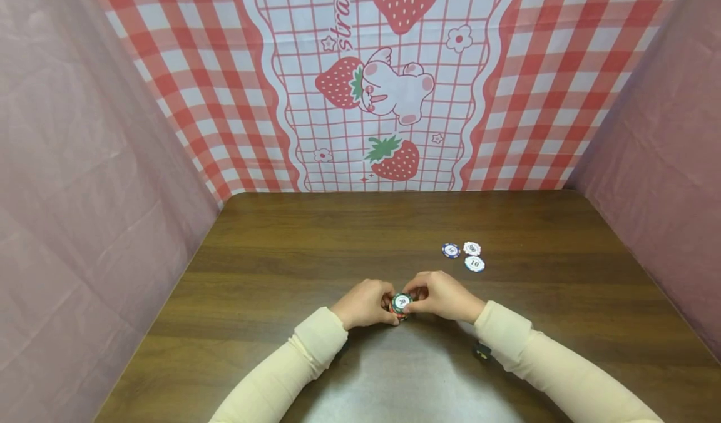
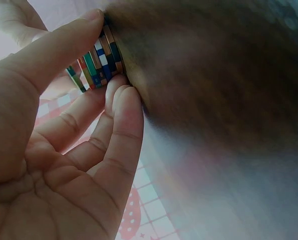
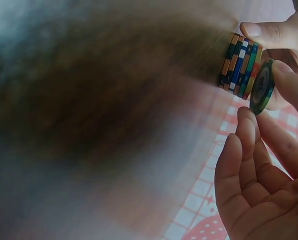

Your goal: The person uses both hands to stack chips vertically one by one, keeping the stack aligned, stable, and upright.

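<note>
Cream sleeves (image 1: 281, 371) at frame bottom end in a left grip (image 1: 365, 303) closed round the poker-chip stack (image 3: 240, 66) and a right grip (image 1: 445, 296) pinching the green 20 chip (image 1: 402, 301), best lowered level.

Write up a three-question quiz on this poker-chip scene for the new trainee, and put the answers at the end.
1. Multiple choice: how many loose chips lie on the table, apart from the stack?
A) two
B) three
C) five

2. True or false: the left hand pinches the green chip by itself, while the right hand touches nothing.

3. Fill in: in the head view, the face of the green chip shows the number ___.

Key:
1. B.
2. False: the right hand pinches that chip, and the left hand holds the stack.
3. 20.
</note>
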Tool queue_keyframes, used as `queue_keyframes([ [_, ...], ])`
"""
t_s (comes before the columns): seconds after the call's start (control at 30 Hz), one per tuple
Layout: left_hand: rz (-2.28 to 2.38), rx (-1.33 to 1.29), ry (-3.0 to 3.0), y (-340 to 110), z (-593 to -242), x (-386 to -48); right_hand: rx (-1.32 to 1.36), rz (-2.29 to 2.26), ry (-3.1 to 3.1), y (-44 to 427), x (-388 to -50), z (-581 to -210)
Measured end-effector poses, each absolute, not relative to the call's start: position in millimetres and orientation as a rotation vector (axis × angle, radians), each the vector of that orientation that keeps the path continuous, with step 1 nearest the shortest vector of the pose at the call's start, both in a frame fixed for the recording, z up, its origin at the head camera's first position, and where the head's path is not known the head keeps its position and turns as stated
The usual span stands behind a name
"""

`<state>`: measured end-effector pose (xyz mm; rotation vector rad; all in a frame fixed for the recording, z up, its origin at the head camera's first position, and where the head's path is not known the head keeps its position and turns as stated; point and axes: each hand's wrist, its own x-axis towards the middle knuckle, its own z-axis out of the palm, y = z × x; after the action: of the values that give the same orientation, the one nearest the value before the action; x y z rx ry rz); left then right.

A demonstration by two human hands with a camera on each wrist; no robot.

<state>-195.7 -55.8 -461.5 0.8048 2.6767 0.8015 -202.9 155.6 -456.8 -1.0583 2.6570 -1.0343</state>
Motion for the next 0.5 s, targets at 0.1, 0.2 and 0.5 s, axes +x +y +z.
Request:
queue_keyframes([
  [0.1,0.805,0.804,2.674,-55.6,-461.0,-195.9,-1.06,-1.029,2.647,154.4,-203.0,-457.1],
  [0.2,0.814,0.799,2.668,-55.6,-461.1,-196.1,-1.067,-1.019,2.644,153.2,-203.1,-457.6],
  [0.5,0.826,0.806,2.669,-55.8,-462.1,-196.7,-1.069,-0.991,2.658,149.3,-202.5,-457.0],
])
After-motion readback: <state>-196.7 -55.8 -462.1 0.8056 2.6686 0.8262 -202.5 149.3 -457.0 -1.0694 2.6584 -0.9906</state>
